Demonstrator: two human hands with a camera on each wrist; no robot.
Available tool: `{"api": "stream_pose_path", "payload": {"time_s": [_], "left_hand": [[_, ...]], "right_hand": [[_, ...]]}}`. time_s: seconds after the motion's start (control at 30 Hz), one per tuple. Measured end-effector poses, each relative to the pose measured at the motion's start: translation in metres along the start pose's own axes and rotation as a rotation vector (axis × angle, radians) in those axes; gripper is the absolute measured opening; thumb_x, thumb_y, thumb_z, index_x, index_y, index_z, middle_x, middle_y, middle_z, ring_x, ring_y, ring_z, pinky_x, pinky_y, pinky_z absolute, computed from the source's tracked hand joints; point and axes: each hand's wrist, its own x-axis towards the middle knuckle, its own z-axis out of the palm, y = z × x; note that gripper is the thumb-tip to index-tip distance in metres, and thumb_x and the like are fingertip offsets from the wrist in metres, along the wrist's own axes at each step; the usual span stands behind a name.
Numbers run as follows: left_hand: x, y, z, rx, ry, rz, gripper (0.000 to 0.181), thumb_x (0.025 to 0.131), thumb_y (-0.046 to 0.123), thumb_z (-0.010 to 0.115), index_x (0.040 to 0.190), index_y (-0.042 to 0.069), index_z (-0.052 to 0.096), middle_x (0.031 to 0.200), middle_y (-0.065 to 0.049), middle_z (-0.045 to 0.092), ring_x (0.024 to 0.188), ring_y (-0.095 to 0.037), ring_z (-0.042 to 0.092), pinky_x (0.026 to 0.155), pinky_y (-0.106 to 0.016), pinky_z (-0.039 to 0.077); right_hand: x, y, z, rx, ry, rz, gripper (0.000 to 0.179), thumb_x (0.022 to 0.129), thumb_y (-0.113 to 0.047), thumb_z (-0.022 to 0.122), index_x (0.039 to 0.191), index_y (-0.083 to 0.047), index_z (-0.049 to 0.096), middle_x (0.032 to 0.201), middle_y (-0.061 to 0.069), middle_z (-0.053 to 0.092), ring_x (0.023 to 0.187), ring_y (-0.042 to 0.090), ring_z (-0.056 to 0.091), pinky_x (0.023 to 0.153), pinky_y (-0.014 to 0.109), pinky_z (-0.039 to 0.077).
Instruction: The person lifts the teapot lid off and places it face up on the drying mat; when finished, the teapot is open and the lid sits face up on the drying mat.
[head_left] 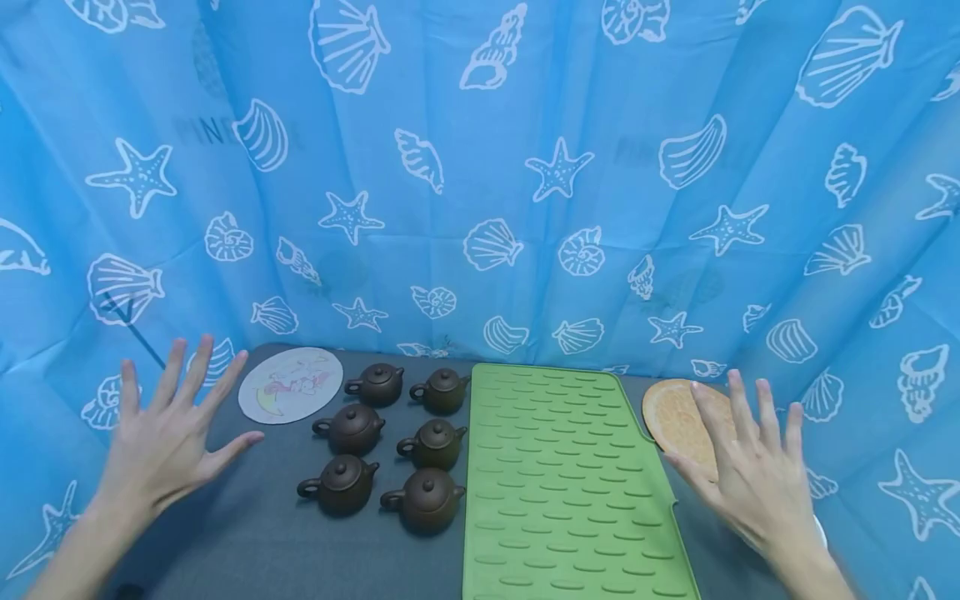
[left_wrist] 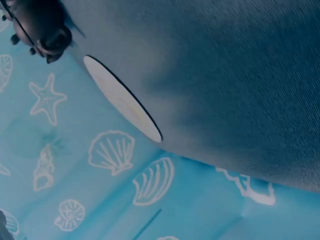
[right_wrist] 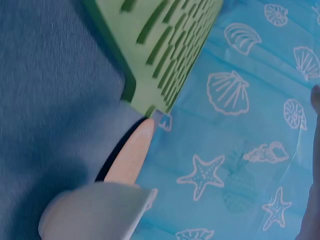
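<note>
My left hand is held up on the left with its fingers spread, nothing in it. Nearest to it lie a round white mat with a pink and yellow drawing and several dark brown teapots, lidded and upright in two columns. On the right, my right hand also has its fingers spread and holds nothing. It overlaps a round mat with an orange-slice print in the head view. A smooth white vessel shows below this hand in the right wrist view; the head view has it mostly hidden.
A green ridged drying mat lies right of the teapots, its right edge close to the orange mat. All this is on a dark grey cloth. A blue curtain with white shells and starfish encloses the back and sides.
</note>
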Motion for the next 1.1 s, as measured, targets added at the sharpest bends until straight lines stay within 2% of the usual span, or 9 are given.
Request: {"api": "stream_pose_path", "payload": {"time_s": [0.17, 0.33, 0.4, 0.53, 0.63, 0.73, 0.83, 1.0, 1.1], "left_hand": [[-0.005, 0.010, -0.001, -0.049, -0.005, -0.018, 0.106, 0.091, 0.099, 0.024, 0.174, 0.034, 0.022, 0.183, -0.013, 0.020, 0.172, -0.038, 0.014, 0.132, -0.078, -0.002], [-0.016, 0.026, 0.002, -0.134, 0.020, -0.055, 0.098, 0.096, 0.092, 0.037, 0.171, 0.030, 0.033, 0.172, -0.018, 0.043, 0.165, -0.040, 0.033, 0.133, -0.077, 0.007], [-0.020, 0.035, 0.002, -0.170, 0.007, -0.071, 0.093, 0.097, 0.084, 0.049, 0.170, 0.028, 0.037, 0.166, -0.020, 0.052, 0.157, -0.044, 0.042, 0.134, -0.076, 0.010], [-0.022, 0.056, -0.004, -0.239, -0.032, -0.094, 0.082, 0.095, 0.067, 0.070, 0.161, 0.021, 0.052, 0.149, -0.020, 0.066, 0.137, -0.046, 0.057, 0.126, -0.078, 0.028], [-0.020, 0.073, -0.011, -0.282, -0.082, -0.123, 0.070, 0.095, 0.059, 0.075, 0.151, 0.017, 0.062, 0.135, -0.018, 0.074, 0.124, -0.044, 0.065, 0.109, -0.075, 0.045], [-0.017, 0.092, -0.019, -0.348, -0.171, -0.176, 0.055, 0.101, 0.052, 0.071, 0.143, 0.016, 0.068, 0.121, -0.014, 0.078, 0.111, -0.039, 0.071, 0.094, -0.068, 0.055], [-0.013, 0.112, -0.025, -0.429, -0.273, -0.241, 0.043, 0.106, 0.049, 0.066, 0.136, 0.018, 0.072, 0.111, -0.006, 0.078, 0.101, -0.027, 0.072, 0.081, -0.055, 0.060], [-0.011, 0.143, -0.021, -0.524, -0.341, -0.305, 0.031, 0.103, 0.042, 0.074, 0.129, 0.024, 0.075, 0.107, 0.004, 0.076, 0.093, -0.011, 0.068, 0.075, -0.039, 0.062], [-0.010, 0.158, -0.014, -0.603, -0.376, -0.349, 0.026, 0.101, 0.033, 0.078, 0.126, 0.026, 0.075, 0.105, 0.009, 0.075, 0.090, -0.004, 0.066, 0.078, -0.031, 0.062]], "right_hand": [[0.000, -0.012, 0.006, 0.023, 0.037, -0.014, 0.092, 0.102, -0.085, 0.029, 0.165, -0.021, 0.045, 0.174, 0.025, 0.035, 0.168, 0.046, 0.021, 0.134, 0.075, 0.010], [0.000, -0.027, 0.015, 0.081, 0.099, -0.053, 0.087, 0.105, -0.078, 0.036, 0.160, -0.012, 0.053, 0.165, 0.029, 0.046, 0.155, 0.054, 0.038, 0.135, 0.070, 0.018], [0.000, -0.035, 0.019, 0.128, 0.127, -0.074, 0.085, 0.105, -0.075, 0.040, 0.158, -0.009, 0.054, 0.161, 0.030, 0.050, 0.149, 0.056, 0.043, 0.138, 0.062, 0.020], [0.001, -0.054, 0.025, 0.229, 0.156, -0.102, 0.081, 0.107, -0.067, 0.046, 0.155, -0.003, 0.056, 0.155, 0.032, 0.055, 0.136, 0.056, 0.052, 0.139, 0.039, 0.023], [0.000, -0.071, 0.027, 0.298, 0.117, -0.086, 0.078, 0.109, -0.064, 0.047, 0.155, -0.001, 0.054, 0.158, 0.030, 0.053, 0.134, 0.052, 0.055, 0.133, 0.038, 0.031], [-0.001, -0.089, 0.029, 0.368, 0.052, -0.061, 0.075, 0.110, -0.061, 0.048, 0.154, -0.001, 0.054, 0.159, 0.028, 0.053, 0.136, 0.049, 0.055, 0.120, 0.055, 0.044], [0.000, -0.106, 0.032, 0.421, -0.005, -0.043, 0.062, 0.107, -0.047, 0.066, 0.152, -0.005, 0.058, 0.158, 0.025, 0.054, 0.138, 0.046, 0.056, 0.105, 0.064, 0.049], [0.006, -0.136, 0.038, 0.531, -0.035, -0.011, 0.065, 0.084, -0.010, 0.089, 0.144, -0.009, 0.063, 0.154, 0.019, 0.057, 0.138, 0.038, 0.059, 0.102, 0.048, 0.052], [0.010, -0.154, 0.044, 0.635, -0.056, 0.029, 0.061, 0.085, -0.005, 0.089, 0.140, -0.010, 0.065, 0.150, 0.013, 0.059, 0.136, 0.033, 0.059, 0.099, 0.038, 0.056]]}}
